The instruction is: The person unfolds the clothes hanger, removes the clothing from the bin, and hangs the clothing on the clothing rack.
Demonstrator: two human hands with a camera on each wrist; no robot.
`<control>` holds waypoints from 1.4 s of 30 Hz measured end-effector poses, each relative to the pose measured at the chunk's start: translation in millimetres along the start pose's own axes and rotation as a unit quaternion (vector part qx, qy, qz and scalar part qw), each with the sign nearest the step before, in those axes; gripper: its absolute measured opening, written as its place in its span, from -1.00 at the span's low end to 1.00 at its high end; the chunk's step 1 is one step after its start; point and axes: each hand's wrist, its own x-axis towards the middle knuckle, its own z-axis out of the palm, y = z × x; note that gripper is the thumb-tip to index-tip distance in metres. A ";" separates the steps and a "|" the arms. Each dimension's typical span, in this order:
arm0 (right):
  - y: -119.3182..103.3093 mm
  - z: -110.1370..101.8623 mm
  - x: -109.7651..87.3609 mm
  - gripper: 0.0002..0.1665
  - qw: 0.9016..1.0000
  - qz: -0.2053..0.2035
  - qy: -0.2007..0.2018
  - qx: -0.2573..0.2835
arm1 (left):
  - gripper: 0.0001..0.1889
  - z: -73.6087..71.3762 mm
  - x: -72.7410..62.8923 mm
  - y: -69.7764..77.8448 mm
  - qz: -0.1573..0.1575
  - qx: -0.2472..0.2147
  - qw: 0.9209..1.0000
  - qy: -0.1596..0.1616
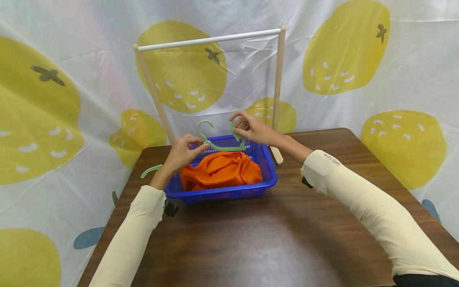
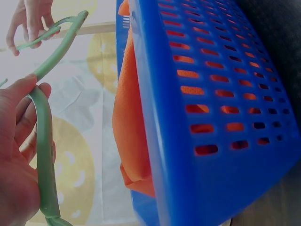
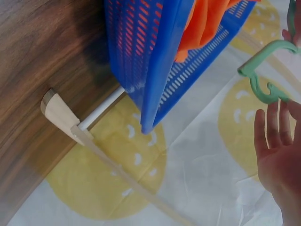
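Observation:
A light green clothes hanger (image 1: 224,149) is held up over the blue basket (image 1: 224,194). My left hand (image 1: 184,152) pinches it near the base of its hook between thumb and fingers. With bent fingers, my right hand (image 1: 254,128) holds a thin strip at the hanger's other end. In the left wrist view, one arm of the hanger (image 2: 45,150) runs down along the left palm (image 2: 16,169). Orange cloth (image 1: 222,171) lies bunched inside the basket, below both hands. In the right wrist view, the right fingertips touch the hanger's narrow lower part (image 3: 268,96).
Behind the basket stands a rack with wooden posts (image 1: 279,79) and a white rail (image 1: 211,40). One wooden foot (image 1: 276,156) lies right of the basket. The dark wooden table (image 1: 251,239) meets a fruit-patterned curtain (image 1: 333,107) at its back edge.

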 end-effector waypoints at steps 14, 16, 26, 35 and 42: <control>20.7 -21.4 -14.5 -0.59 0.998 0.039 0.052 -0.008 | -0.74 -7.3 -6.2 -3.0 0.003 0.002 1.000 0.017; 23.1 -24.2 -17.7 -0.56 0.998 0.040 0.055 -0.005 | -0.74 -7.9 -6.1 -2.9 0.004 0.006 1.000 0.018; 27.3 -34.0 -34.3 -0.60 0.997 0.042 0.062 -0.020 | -0.74 -10.6 -6.7 -3.9 -0.003 0.001 1.000 0.027; 41.4 -34.7 -45.1 -0.60 0.997 0.060 0.047 -0.025 | -0.73 -15.1 -9.2 -8.4 -0.008 -0.017 0.999 0.036; 44.1 -36.0 -52.2 -0.64 0.996 0.071 0.034 -0.032 | -0.74 -17.0 -10.0 -8.4 -0.015 -0.035 0.998 0.058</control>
